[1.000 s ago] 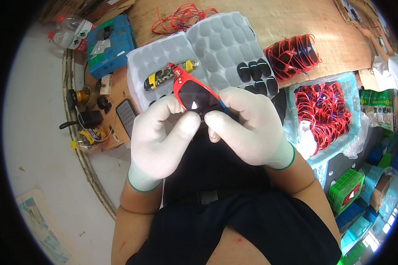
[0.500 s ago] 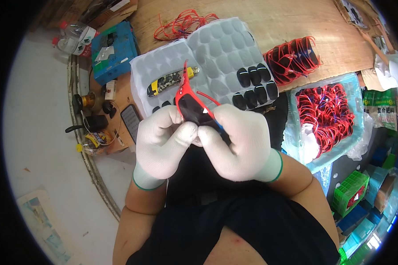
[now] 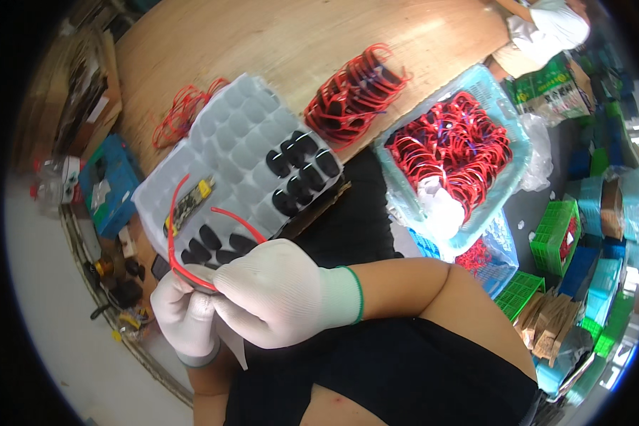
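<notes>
Both my gloved hands hold one pair of red-framed sunglasses (image 3: 179,270) low in front of me. Its two red temples point away from me. My left hand (image 3: 186,312) is closed on the left side of the frame, and my right hand (image 3: 273,292) pinches its right side. The gloves hide most of the lenses. Just beyond lies a pale moulded tray (image 3: 227,145) with rows of hollows. Dark lenses (image 3: 299,150) fill several hollows at its right, and more dark lenses (image 3: 204,237) sit at its near edge. A yellow-ended utility knife (image 3: 187,206) rests on the tray.
A row of red sunglasses (image 3: 355,99) stands on the wooden table (image 3: 263,35). At right, a teal basket (image 3: 524,145) holds many more. Loose red frames (image 3: 184,112) and a blue box (image 3: 110,188) are at left. Another person's white sleeve (image 3: 547,35) shows far right.
The view has swung right, so tray and basket appear further left. My hands are lower and left in the picture, still on the sunglasses, which have turned so their temples point away.
</notes>
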The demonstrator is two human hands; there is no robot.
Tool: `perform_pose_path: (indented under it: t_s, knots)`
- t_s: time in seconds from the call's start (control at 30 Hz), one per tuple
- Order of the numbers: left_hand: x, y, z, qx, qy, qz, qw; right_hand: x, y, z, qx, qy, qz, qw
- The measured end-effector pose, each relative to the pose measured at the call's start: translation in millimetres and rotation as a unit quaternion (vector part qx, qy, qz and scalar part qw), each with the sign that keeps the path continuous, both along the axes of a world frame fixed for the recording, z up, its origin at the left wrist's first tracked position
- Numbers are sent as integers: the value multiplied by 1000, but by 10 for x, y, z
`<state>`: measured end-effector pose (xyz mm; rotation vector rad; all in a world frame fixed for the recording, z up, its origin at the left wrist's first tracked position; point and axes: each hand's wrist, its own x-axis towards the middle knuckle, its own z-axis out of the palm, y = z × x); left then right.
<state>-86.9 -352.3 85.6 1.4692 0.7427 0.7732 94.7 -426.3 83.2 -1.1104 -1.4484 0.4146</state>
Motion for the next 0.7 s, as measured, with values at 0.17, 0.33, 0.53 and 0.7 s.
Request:
perform_pose_path:
  t_s: [0.17,0.33,0.53,0.7]
  knots:
    - [86,104,69,-28,33,-44,998,216,40,-84,-85,60,84,991]
    - [138,62,-38,-24,-15,-22,999,250,75,-75,-127,124,113,978]
    - [379,98,51,-67,21,-33,997,377,39,-58,-285,302,190,890]
    - [258,122,-12,-115,-24,-18,993,343,46,-98,-318,388,216,838]
